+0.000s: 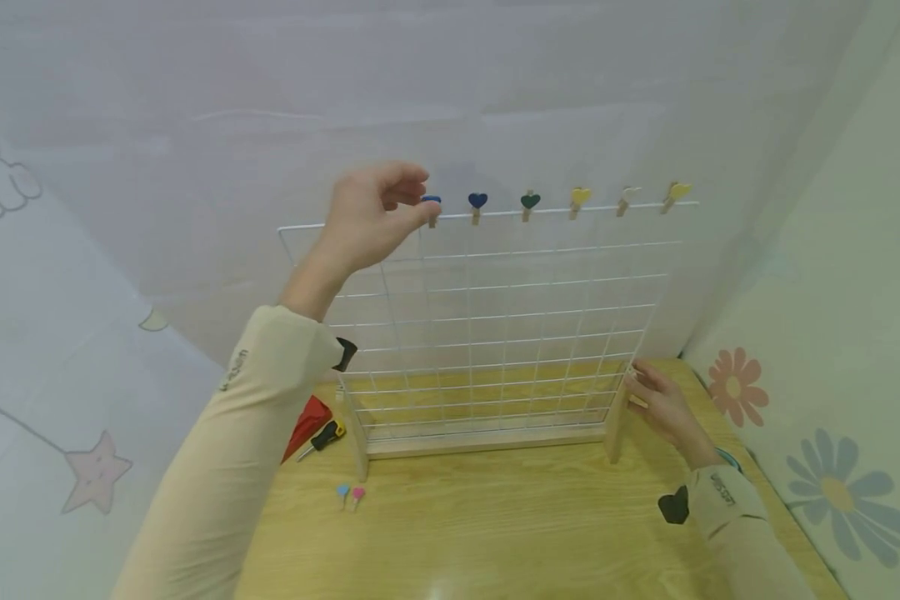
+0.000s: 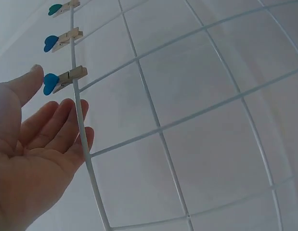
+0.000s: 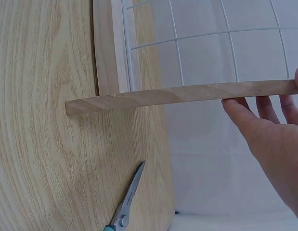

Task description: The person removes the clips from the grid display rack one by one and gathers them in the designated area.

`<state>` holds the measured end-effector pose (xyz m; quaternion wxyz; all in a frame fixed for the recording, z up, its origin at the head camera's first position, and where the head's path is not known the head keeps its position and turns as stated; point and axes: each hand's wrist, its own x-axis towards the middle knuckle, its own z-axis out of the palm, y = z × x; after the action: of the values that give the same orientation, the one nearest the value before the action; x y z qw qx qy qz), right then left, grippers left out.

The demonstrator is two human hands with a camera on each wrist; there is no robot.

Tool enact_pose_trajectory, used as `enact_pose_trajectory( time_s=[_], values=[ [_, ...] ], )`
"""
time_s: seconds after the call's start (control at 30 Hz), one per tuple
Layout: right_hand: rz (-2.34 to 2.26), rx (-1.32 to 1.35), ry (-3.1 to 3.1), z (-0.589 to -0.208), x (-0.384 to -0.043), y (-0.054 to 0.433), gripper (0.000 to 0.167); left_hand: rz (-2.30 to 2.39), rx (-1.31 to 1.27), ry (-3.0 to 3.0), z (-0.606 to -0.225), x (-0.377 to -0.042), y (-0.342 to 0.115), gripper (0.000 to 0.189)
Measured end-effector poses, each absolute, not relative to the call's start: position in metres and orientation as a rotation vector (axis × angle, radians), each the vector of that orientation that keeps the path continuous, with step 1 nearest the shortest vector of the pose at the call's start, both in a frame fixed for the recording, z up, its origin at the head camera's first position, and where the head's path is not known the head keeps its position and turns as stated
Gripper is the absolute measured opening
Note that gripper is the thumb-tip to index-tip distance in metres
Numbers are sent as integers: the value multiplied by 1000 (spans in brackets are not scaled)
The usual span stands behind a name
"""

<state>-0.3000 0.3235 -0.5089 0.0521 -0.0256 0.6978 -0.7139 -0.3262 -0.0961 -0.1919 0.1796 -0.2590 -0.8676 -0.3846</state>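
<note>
A white wire grid [image 1: 487,317] stands upright in a wooden stand [image 1: 487,443]. Along its top wire is a row of clothespins with heart ends: blue [image 2: 51,83], dark blue [image 1: 477,202], green [image 1: 529,201], yellow [image 1: 581,197], white [image 1: 628,197] and yellow [image 1: 677,192]. My left hand [image 1: 375,212] is at the leftmost blue clothespin, thumb tip beside its heart, relaxed fingers behind the wire. Low on the right, my right hand [image 1: 663,408] holds the stand's side post [image 3: 177,94], several fingertips against its outer face and one at its end.
Two loose heart clothespins, light blue [image 1: 343,492] and pink [image 1: 357,494], lie on the wooden table [image 1: 480,533]. Left of the stand are a screwdriver [image 1: 324,435] and a red object [image 1: 307,423]. Scissors [image 3: 127,202] lie outside the right post. A pale wall [image 1: 450,92] rises behind.
</note>
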Motion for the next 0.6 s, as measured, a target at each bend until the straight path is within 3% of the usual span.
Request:
enact_pose_trajectory(
  time_s=[0.23,0.6],
  values=[
    [-2176,-88,2111,-509,-300,324,75,-977,-791,-2475,-192,-327,-92,18],
    [-2153,-100,2137,-507,-299,325,75,-1018,-771,-2436,-195,-329,-86,15]
  ],
)
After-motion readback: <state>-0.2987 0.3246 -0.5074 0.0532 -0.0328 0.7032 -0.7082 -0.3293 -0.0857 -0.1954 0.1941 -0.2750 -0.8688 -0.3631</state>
